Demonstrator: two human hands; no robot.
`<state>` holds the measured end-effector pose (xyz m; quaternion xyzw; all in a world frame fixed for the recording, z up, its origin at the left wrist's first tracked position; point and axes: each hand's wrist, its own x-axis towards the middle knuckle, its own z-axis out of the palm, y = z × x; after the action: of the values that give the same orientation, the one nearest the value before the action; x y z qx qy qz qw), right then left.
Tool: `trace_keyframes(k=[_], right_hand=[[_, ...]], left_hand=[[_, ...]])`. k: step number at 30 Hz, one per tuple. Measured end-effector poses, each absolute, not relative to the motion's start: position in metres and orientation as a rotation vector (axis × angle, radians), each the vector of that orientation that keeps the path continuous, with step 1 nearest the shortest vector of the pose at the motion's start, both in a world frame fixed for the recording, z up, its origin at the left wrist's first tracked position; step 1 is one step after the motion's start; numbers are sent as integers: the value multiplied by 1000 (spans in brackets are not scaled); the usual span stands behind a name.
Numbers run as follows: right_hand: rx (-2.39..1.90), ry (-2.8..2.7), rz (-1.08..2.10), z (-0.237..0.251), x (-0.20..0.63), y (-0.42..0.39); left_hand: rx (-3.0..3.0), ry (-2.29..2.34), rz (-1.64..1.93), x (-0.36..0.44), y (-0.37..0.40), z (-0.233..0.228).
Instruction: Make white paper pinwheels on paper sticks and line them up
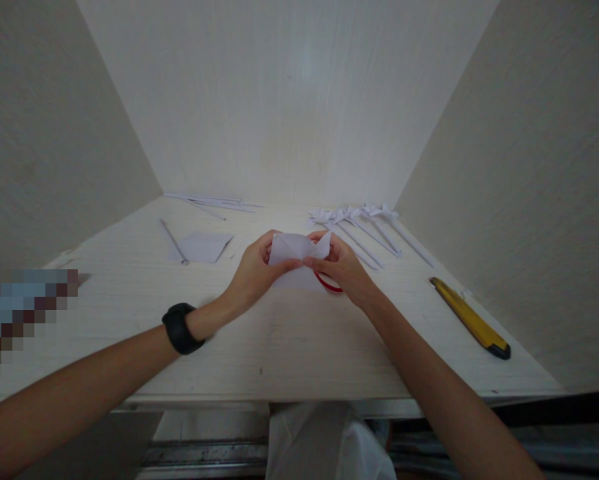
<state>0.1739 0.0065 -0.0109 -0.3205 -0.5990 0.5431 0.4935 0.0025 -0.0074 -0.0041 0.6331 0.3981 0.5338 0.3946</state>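
Both hands pinch one piece of folded white paper (297, 248) just above the pale wooden table (289, 340). My left hand (255, 272), with a black band on its wrist, grips the paper's left side between thumb and fingers. My right hand (344, 267) holds the right side. A red curved thing (329, 285), perhaps a handle, shows beneath my right hand; most of it is hidden.
Several folded white paper flowers on long stems (364, 230) lie at the back right. A yellow utility knife (472, 320) lies near the right edge. A flat paper sheet (202, 247), a thin stick (174, 243) and paper strips (209, 201) lie at the back left. Walls enclose three sides.
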Motion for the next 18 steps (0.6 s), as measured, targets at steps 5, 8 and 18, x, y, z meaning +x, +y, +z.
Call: trace_keyframes(k=[5, 8, 18], right_hand=[[-800, -1483, 1257, -13, 174, 7], [-806, -1484, 1238, -14, 173, 8], [-793, -1463, 1314, -6, 175, 2]], left_hand=[[1633, 1035, 1360, 2, -7, -4], [1537, 942, 1351, 3, -5, -9], [1311, 838, 1306, 5, -5, -9]])
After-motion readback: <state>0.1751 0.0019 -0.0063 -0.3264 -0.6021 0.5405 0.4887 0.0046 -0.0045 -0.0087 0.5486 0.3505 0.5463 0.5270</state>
